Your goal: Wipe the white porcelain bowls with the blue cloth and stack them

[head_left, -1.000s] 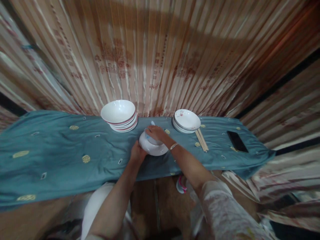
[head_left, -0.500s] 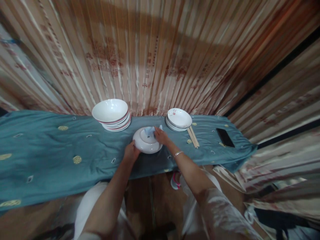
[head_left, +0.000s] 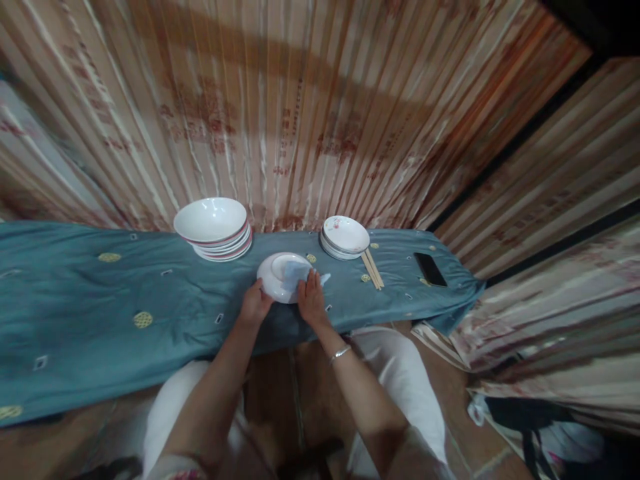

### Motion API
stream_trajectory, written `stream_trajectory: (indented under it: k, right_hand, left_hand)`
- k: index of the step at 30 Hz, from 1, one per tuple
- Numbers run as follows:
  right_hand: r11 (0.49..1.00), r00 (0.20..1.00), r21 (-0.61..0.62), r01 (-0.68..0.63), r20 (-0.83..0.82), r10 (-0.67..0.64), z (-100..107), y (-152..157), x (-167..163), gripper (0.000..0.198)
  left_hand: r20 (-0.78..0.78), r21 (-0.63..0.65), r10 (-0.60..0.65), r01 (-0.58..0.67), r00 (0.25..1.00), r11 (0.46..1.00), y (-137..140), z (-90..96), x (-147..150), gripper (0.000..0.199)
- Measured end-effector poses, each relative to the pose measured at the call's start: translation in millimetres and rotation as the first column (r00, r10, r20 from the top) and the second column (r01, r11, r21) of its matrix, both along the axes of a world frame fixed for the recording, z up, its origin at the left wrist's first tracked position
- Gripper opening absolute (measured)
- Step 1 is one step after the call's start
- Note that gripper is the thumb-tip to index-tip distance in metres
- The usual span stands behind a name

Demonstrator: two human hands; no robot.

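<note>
A white plate (head_left: 273, 285) is held tilted, its underside with the foot ring facing up, above the front part of the cloth-covered table. My left hand (head_left: 255, 304) is closed on the plate's left edge, fingers partly hidden beneath it. On the plate's right side, my right hand (head_left: 313, 301) presses a light blue cloth (head_left: 295, 271) against the underside. The fingers of that hand are fairly straight and close together over the cloth, and a corner of it sticks out to their right.
A stack of white bowls (head_left: 213, 223) with red rims stands at the back left. Behind the plate to the right are stacked smaller dishes (head_left: 347, 235) with a floral print, with chopsticks (head_left: 373, 269) beside them. A black phone (head_left: 430, 269) lies farther right on the teal tablecloth (head_left: 190, 293). Curtains hang behind.
My right hand has slid with the cloth from the plate's upper right toward its lower right, and its fingers have straightened. My left hand keeps its hold. The view has shifted slightly.
</note>
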State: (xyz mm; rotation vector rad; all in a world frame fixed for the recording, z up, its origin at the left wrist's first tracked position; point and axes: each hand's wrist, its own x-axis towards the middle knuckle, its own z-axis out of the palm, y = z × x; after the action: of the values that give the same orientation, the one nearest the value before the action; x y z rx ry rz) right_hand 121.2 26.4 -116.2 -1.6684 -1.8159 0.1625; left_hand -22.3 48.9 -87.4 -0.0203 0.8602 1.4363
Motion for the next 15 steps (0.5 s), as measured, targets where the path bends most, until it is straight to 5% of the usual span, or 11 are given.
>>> stream_trajectory:
  k: [6,15]
  right_hand:
    - [0.995,0.995,-0.012,0.099,0.013,-0.099,6,-27,-20,0.059]
    - [0.995,0.991,-0.098,0.012,0.136,0.002,21,-61,-33,0.061]
  left_hand:
    - [-0.009,-0.121,0.028,-0.029,1.000,0.992,-5,18.5,7,0.030]
    - [0.019,-0.140,0.038,-0.035,0.999,0.990,-8,24.6,8,0.029]
